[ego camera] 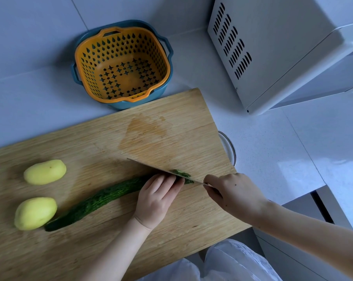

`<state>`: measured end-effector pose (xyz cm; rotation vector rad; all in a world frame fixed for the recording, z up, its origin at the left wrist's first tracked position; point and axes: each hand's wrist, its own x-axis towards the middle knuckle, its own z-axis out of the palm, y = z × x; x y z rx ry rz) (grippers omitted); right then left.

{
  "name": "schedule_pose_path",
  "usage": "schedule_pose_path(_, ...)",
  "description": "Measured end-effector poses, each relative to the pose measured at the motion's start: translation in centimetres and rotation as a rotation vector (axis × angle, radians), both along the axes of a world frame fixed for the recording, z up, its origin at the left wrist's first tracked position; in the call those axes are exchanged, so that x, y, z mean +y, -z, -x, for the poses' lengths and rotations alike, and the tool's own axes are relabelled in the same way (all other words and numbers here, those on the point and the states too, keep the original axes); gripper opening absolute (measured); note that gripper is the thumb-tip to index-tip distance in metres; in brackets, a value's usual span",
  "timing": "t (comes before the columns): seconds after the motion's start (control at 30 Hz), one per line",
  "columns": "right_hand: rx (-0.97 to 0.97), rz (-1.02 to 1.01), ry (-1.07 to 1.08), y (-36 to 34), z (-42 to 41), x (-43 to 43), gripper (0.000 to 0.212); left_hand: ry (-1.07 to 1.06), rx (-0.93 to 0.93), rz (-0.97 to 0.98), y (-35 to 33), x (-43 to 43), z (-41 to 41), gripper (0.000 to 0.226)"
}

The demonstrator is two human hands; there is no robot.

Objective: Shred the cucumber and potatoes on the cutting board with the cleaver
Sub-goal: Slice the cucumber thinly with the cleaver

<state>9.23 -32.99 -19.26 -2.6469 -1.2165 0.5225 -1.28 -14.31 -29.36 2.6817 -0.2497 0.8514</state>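
While a pale speckled countertop (29, 102) is being taken up by a bamboo cutting board (90, 142) set at a slant, an orange colander (122, 63) nested in a blue bowl (118, 105) is being kept just past the board's far edge, approx. 12 o'clock. A white vented appliance (273, 57), prob. a microwave, is being shown at 2 o'clock, w/ pale wall tiles behind it. A curved metal rim (231, 148) is being half hidden under the board's 3 o'clock side; what it belongs to cannot be told. White fabric (232, 260) is being glimpsed at 6 o'clock, below the board.

The cucumber (102, 196) is being pinned to the board by the left hand (157, 196), fingers curled down over it near its 3 o'clock end. The rest of it is being left stretched toward 8 o'clock, tip just beside the nearer potato (35, 213). The cleaver (151, 167) is being gripped by the right hand (232, 191), fingers wrapped round the handle, at 3 o'clock of the left hand. Its blade is being held across the cucumber, right against the left knuckles, w/ a short green end piece (183, 175) on its 3 o'clock side. The farther potato (45, 172) is being left at 9 o'clock, well apart from both hands.
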Motion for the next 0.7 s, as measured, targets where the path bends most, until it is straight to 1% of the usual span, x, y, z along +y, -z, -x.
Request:
schedule_pose_path(0.07,-0.004,-0.011,0.015,-0.4,0.2,-0.5,0.026,0.001,-0.005,0.008,0.0,0.0,0.0,0.021)
schedule_pose_path(0.13,-0.025,-0.013,0.014,-1.2,0.4,-1.2,0.029,0.005,-0.011,0.009,0.0,-0.1,0.0,0.024)
schedule_pose_path(0.23,-0.048,-0.021,0.003,-2.3,0.6,-2.0,0.027,0.012,-0.019,-0.001,-0.1,-0.1,0.0,0.027)
schedule_pose_path(0.37,-0.046,-0.020,-0.031,-2.7,0.4,-1.9,0.015,0.012,-0.014,-0.006,0.0,-0.1,0.0,0.028)
schedule_pose_path(0.43,-0.036,-0.010,-0.042,-2.7,0.2,-1.6,0.014,0.008,-0.007,-0.011,0.1,-0.1,0.1,0.029)
schedule_pose_path(0.53,-0.034,-0.004,-0.046,-2.6,0.1,-1.3,0.016,0.007,-0.006,-0.002,0.1,0.0,0.1,0.023)
schedule_pose_path(0.63,-0.025,-0.013,-0.015,-2.3,0.2,-1.3,0.026,0.003,-0.001,0.010,0.0,0.0,0.1,0.015)
schedule_pose_path(0.7,-0.023,0.003,-0.018,-2.3,0.1,-1.3,0.027,0.001,0.001,0.020,0.0,0.0,0.1,0.014)
